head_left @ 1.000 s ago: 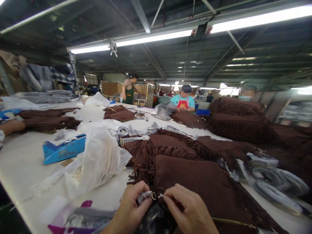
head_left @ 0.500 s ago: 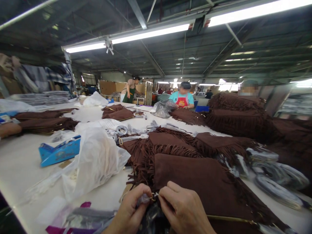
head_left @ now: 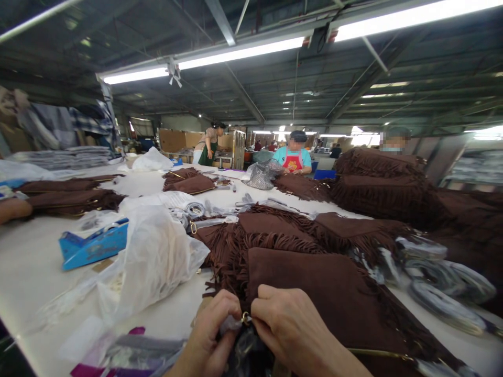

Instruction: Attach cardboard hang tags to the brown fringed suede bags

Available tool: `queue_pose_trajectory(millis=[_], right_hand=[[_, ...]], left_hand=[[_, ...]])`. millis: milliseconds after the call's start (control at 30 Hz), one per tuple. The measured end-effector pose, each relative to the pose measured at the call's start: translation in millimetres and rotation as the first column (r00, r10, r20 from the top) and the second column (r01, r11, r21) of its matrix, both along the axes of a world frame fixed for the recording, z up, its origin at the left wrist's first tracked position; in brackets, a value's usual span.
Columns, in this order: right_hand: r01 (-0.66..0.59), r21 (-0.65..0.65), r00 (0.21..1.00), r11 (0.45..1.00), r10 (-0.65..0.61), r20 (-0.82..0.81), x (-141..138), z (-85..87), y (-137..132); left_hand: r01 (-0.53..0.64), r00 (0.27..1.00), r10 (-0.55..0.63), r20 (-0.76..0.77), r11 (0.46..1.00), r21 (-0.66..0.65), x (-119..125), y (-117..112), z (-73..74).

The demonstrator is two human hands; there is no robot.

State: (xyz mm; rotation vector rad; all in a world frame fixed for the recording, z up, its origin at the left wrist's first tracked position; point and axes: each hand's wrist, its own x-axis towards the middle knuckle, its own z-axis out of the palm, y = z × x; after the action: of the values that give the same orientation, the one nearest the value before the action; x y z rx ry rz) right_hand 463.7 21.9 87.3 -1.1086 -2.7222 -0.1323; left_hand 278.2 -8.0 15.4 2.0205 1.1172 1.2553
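At the near edge of a brown fringed suede-look bag [head_left: 306,288], both my hands are close together around a small gold-coloured metal ring [head_left: 245,318]. My left hand [head_left: 214,332] is closed in a pinch on a bit of whitish translucent plastic wrap [head_left: 231,323] beside the ring. On the other side of the ring, my right hand [head_left: 288,324] is also closed, its fingertips pressed together; what they grip is hidden. Dark, shiny clear plastic [head_left: 249,348] shows below and between the hands. A gold zip [head_left: 377,353] runs along the bag's near side.
To the left stand a blue tape dispenser [head_left: 94,243] and a white plastic bag [head_left: 147,262] with small things inside. Plastic-wrapped straps [head_left: 444,293] lie at right, near a tall pile of brown bags [head_left: 385,193]. Across the table a co-worker in a red apron [head_left: 293,159] works.
My right hand has shifted slightly up and left, its forearm reaching further right. My left hand stays pinched beside the ring. The view has moved a little.
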Motion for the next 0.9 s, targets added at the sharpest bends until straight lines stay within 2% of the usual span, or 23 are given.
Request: queue_pose_trajectory(millis=[133, 300, 367, 567, 633, 700, 800, 833, 900], right_hand=[[-0.026, 0.005, 0.996, 1.000, 0.025, 0.081, -6.7, 6.2, 3.8], [-0.028, -0.034, 0.991, 0.999, 0.032, 0.131, -9.0, 0.7, 7.9], [-0.049, -0.013, 0.995, 0.999, 0.050, 0.083, -8.0, -4.9, 8.3], [-0.156, 0.083, 0.974, 0.984, 0.167, -0.151, -4.1, -26.4, 4.9], [-0.191, 0.170, 0.946, 0.967, 0.228, -0.232, -1.7, -35.8, 3.1], [-0.229, 0.255, 0.912, 0.940, 0.298, -0.280, 1.0, -47.2, 1.6], [-0.252, 0.353, 0.866, 0.901, 0.373, -0.332, 3.5, -66.0, 0.3], [-0.247, 0.374, 0.856, 0.894, 0.383, -0.348, 3.6, -71.8, 0.1], [-0.234, 0.415, 0.839, 0.879, 0.399, -0.371, 2.8, -81.7, -0.1]], left_hand=[[-0.039, 0.999, 0.040, -0.025, 0.998, 0.047, -1.3, -0.5, 1.5], [-0.026, 0.999, 0.021, 0.036, 0.986, 0.165, -1.8, 1.5, -4.1], [-0.012, 0.998, 0.001, 0.056, 0.981, 0.194, -1.4, 1.9, -4.9], [0.009, 0.997, -0.022, 0.075, 0.986, 0.164, -3.6, -2.2, 0.2], [0.053, 0.994, -0.060, 0.089, 0.995, 0.079, -5.5, -4.4, 1.3], [0.087, 0.985, -0.068, 0.156, 0.989, -0.119, -6.6, -5.1, 1.7], [0.148, 0.951, -0.009, 0.309, 0.890, -0.430, -6.3, -1.1, 2.4], [0.165, 0.947, 0.001, 0.321, 0.855, -0.491, -5.9, 1.3, 2.9], [0.156, 0.968, -0.009, 0.252, 0.808, -0.568, -5.7, 5.7, 4.9]])
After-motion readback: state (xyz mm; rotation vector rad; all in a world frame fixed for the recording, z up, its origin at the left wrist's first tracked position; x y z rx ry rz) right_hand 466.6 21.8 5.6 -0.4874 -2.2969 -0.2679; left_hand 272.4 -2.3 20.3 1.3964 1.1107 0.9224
